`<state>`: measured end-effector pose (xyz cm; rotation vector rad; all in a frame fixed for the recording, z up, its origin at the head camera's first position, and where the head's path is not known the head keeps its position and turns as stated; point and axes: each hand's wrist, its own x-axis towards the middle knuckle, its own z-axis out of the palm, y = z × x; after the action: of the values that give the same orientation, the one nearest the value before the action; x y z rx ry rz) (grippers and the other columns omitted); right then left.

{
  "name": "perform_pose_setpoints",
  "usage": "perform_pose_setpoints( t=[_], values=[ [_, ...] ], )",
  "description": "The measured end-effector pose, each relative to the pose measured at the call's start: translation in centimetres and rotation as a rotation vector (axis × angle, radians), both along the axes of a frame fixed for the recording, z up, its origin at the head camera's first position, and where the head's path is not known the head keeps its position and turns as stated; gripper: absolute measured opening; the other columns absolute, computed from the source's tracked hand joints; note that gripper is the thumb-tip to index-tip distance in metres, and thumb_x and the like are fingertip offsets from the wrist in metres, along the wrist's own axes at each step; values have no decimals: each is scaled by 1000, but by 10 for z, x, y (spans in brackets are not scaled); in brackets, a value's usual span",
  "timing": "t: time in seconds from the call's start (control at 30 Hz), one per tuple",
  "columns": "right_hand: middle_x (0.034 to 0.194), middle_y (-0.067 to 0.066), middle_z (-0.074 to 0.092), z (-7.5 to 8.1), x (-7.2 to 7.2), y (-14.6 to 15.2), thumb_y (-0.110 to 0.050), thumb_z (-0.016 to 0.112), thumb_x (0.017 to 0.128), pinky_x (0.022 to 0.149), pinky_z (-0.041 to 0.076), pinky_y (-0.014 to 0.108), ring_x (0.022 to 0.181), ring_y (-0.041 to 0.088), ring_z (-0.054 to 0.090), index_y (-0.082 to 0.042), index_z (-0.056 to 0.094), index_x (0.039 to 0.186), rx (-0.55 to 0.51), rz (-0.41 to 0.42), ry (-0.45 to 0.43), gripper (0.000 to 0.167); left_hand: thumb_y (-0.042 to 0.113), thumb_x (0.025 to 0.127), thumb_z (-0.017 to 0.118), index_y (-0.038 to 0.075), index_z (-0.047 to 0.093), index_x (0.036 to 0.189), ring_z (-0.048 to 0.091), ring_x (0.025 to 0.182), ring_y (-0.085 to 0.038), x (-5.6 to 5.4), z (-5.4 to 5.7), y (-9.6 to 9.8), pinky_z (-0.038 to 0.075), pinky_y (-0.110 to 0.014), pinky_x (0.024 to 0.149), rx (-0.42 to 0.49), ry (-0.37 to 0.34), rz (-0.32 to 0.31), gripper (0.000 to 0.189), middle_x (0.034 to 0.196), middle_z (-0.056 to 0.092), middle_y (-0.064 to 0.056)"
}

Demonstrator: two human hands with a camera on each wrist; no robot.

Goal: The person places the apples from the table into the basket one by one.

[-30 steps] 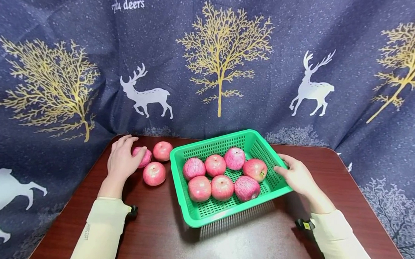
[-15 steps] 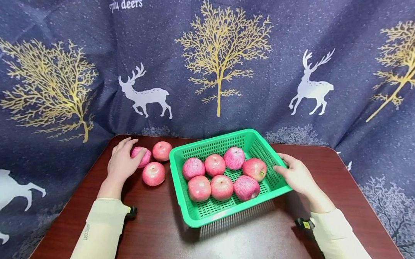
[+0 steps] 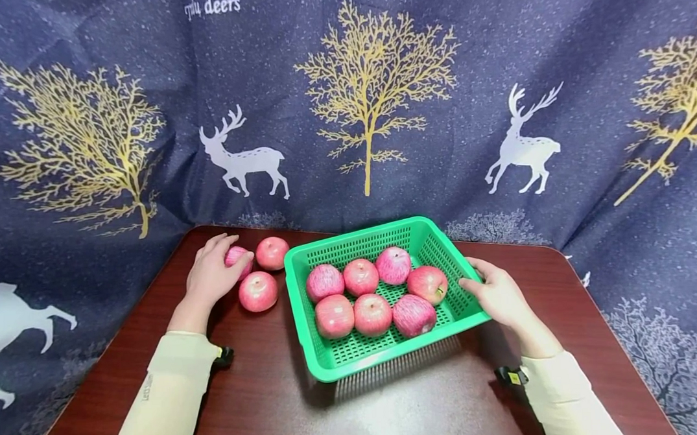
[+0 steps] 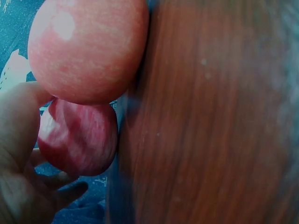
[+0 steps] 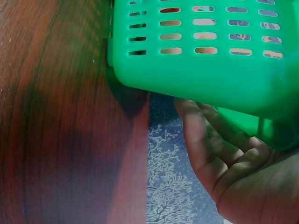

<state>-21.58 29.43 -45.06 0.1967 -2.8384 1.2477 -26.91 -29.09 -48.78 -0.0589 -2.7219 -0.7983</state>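
My left hand (image 3: 213,269) curls round a striped pink-red apple (image 3: 237,261) at the table's far left. In the left wrist view the fingers and thumb lie about that apple (image 4: 79,137), with a paler apple (image 4: 88,49) in front of it. On the table beside the hand, two more red apples stand, one farther back (image 3: 272,254) and one nearer (image 3: 259,292). A green slotted plastic basket (image 3: 384,362) holds several apples in two rough rows. My right hand (image 3: 500,295) grips the basket's right rim, fingers under its lip in the right wrist view.
The dark red wooden table (image 3: 257,390) has rounded far corners. Behind it hangs a navy cloth (image 3: 248,59) printed with gold trees and white deer. A shadow lies under the basket's near side.
My left hand has shifted slightly right, with the striped apple moving a little the same way. The right hand and the basket stay put.
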Motion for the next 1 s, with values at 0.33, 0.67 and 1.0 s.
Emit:
perform_pose_setpoints(
  t=[0.33,0.67,1.0],
  values=[
    [126,22,77,-1,-1,0,-19,70,108,78,59,36,86,20,77,1,57,158,6,1,1,56,54,107,67,6,54,162,41,150,-56,0,-4,4,39,-77,114,-2,-73,-25,74,166,45,-29],
    [126,22,77,-1,0,0,-19,70,108,76,59,34,86,20,78,1,57,158,-10,1,-9,56,45,107,70,4,52,161,49,145,-55,-1,-3,8,42,-76,112,14,-90,-38,70,159,48,-34],
    [127,23,76,0,0,-1,-19,70,108,76,59,35,87,21,77,1,57,158,-15,-2,-12,56,40,106,70,4,52,158,53,139,-54,-1,-4,7,45,-75,109,28,-118,-25,66,154,49,-33]
  ],
)
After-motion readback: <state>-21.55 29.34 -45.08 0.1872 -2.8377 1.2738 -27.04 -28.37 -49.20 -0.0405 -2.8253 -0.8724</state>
